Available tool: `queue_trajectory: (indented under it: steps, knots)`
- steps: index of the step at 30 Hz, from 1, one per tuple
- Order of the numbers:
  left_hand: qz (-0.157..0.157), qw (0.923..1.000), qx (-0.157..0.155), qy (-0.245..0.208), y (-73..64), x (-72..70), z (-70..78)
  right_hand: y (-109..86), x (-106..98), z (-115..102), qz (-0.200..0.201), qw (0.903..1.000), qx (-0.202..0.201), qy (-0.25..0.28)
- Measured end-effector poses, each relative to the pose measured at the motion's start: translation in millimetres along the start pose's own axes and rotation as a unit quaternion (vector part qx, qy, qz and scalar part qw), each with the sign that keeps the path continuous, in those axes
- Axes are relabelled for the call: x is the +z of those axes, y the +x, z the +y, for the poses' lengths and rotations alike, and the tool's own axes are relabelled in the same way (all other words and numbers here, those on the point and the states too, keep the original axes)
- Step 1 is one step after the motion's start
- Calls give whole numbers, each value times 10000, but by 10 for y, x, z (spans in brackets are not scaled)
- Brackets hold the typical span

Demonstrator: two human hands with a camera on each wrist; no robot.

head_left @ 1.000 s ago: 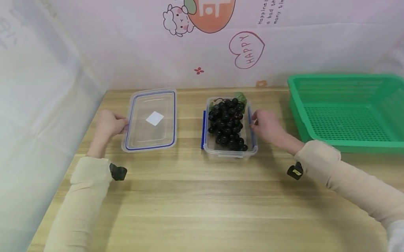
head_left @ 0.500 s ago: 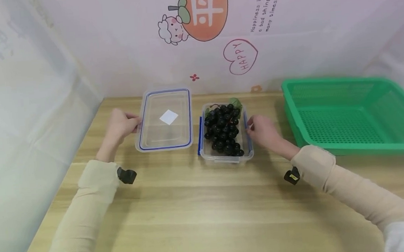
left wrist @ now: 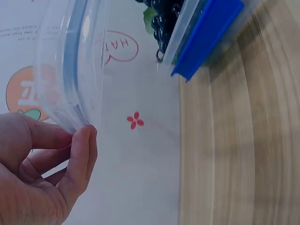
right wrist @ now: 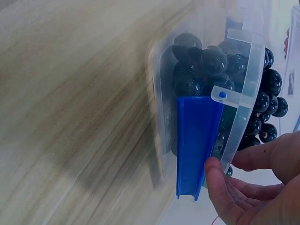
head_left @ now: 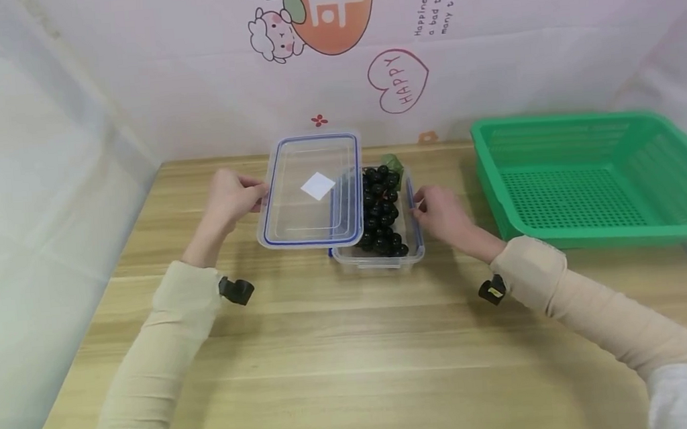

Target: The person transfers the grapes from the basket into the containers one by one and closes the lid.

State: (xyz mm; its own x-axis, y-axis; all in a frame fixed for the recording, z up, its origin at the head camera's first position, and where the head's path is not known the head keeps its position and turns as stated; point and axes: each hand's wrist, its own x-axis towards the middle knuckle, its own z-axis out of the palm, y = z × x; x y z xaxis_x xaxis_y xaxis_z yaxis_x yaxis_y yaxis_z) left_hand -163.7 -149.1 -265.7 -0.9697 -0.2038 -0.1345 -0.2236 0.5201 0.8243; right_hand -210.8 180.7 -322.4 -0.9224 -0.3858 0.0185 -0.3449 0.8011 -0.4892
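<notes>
My left hand [head_left: 228,198] pinches the left edge of a clear plastic lid [head_left: 295,211] with a blue seal line and a white diamond-shaped label. The lid is held above the table, and its right part overlaps the left side of a clear food container [head_left: 379,263] in the head view. Inside the container lies a bunch of dark grapes [head_left: 383,219] with green leaves, heaped above the rim in the right wrist view. On the container's right side, my right hand [head_left: 445,214] pinches the rim beside a blue latch [right wrist: 197,145] that hangs down. Another blue latch [left wrist: 208,40] is on the opposite side.
A green plastic basket [head_left: 500,209] stands on the right of the wooden table [head_left: 355,362]. Behind the table hangs a printed cloth [head_left: 219,96], and more pale cloth covers the left side.
My left hand has carried the lid to the right, from beside the container to partly over it. The right hand stays at the container's rim. The head view has shifted slightly.
</notes>
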Motion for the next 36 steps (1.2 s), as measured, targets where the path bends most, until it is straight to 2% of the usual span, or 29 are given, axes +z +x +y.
queue_trajectory:
  steps: [4, 8, 12, 14, 18, 22, 26, 30, 33, 36]
  knots:
    - [-122, 9998, 133, -58, 4, 102, 89, -28, -1, -38, 170, 9998, -107, -43]
    - [-223, 9996, 166, -93, 16, 207, 172, -66, -2, -115, 920, 9934, -693, -3]
    - [-300, 9993, 164, -136, 22, 313, 247, -75, 3, -191, 1730, 9732, -1480, 323]
    - [-348, 9990, 165, -223, 28, 368, 280, -71, 8, -207, 2007, 9639, -1684, 473]
    - [-451, 9979, 191, -426, 41, 448, 320, -86, 8, -200, 2423, 9524, -1735, 648]
    - [-529, 9946, 348, -821, 48, 477, 330, -101, -15, -177, 2827, 9405, -1792, 584]
    - [-563, 9875, 661, -1312, 43, 475, 328, -109, -62, -172, 3269, 9241, -1907, 530]
    - [-594, 9776, 1046, -1728, 51, 471, 313, -105, -107, -167, 3762, 9009, -2031, 747]
    - [-669, 9714, 1350, -1836, 59, 464, 301, -103, -152, -180, 4073, 8831, -2150, 897]
    - [-711, 9686, 1543, -1813, 40, 460, 308, -110, -205, -207, 4244, 8745, -2154, 936]
